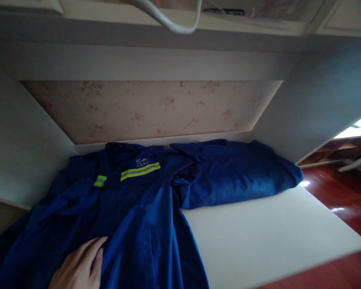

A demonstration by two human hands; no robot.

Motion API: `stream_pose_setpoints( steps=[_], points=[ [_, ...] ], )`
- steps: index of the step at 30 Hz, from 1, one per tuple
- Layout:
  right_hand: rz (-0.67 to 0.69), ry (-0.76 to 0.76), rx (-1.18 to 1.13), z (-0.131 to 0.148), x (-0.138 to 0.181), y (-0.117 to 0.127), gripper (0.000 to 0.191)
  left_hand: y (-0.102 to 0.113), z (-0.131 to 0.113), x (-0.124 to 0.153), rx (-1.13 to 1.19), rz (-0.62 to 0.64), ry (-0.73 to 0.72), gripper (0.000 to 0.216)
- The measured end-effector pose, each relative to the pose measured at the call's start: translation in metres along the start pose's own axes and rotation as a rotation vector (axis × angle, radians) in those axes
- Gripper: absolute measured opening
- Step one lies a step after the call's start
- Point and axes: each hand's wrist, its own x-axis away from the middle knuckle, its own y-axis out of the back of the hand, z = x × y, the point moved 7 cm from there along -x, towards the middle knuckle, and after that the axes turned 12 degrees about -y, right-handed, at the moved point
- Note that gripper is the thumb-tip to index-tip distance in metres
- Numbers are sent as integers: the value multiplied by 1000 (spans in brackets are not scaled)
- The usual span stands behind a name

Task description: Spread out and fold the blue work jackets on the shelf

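Observation:
A dark blue work jacket with yellow-green reflective stripes lies spread on a white desk top. One sleeve stretches to the right along the back of the desk. My left hand rests flat on the jacket's lower front at the bottom left, fingers together and pressed to the cloth. My right hand is out of view.
The desk sits in an alcove with floral wallpaper behind and white side panels. A white cable loops overhead. Red wooden floor shows to the right, past the desk's edge.

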Motion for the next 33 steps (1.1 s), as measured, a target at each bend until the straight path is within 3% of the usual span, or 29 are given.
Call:
stream_pose_setpoints(
  steps=[5,8,10,13,15,17,19,22,26,30,33],
  points=[
    [207,29,-204,-1,15,37,19,5,-123,-75,242,67,-363,32],
    [280,-5,-275,-17,15,92,28,-5,-165,-132,290,119,-481,34],
    [103,-163,-312,-50,-4,154,33,-23,-169,-175,253,113,-462,36],
    [-390,-481,-154,-117,-35,261,33,-63,-152,-235,174,99,-342,44],
    [-545,-605,-24,-154,-53,310,39,-94,-139,-260,148,126,-279,47],
    [-611,-668,100,-182,-70,339,50,-123,-131,-273,133,171,-253,48],
    [-616,-692,223,-201,-85,350,60,-145,-127,-275,110,203,-247,45],
    [-518,-687,361,-217,-110,342,66,-162,-122,-272,71,211,-250,44],
    [-418,-721,498,-224,-132,330,47,-167,-114,-276,43,216,-254,47],
    [-379,-744,601,-219,-129,327,32,-167,-104,-287,44,235,-238,48],
    [-417,-727,638,-202,-106,328,28,-167,-96,-293,53,254,-223,50]
  ],
)
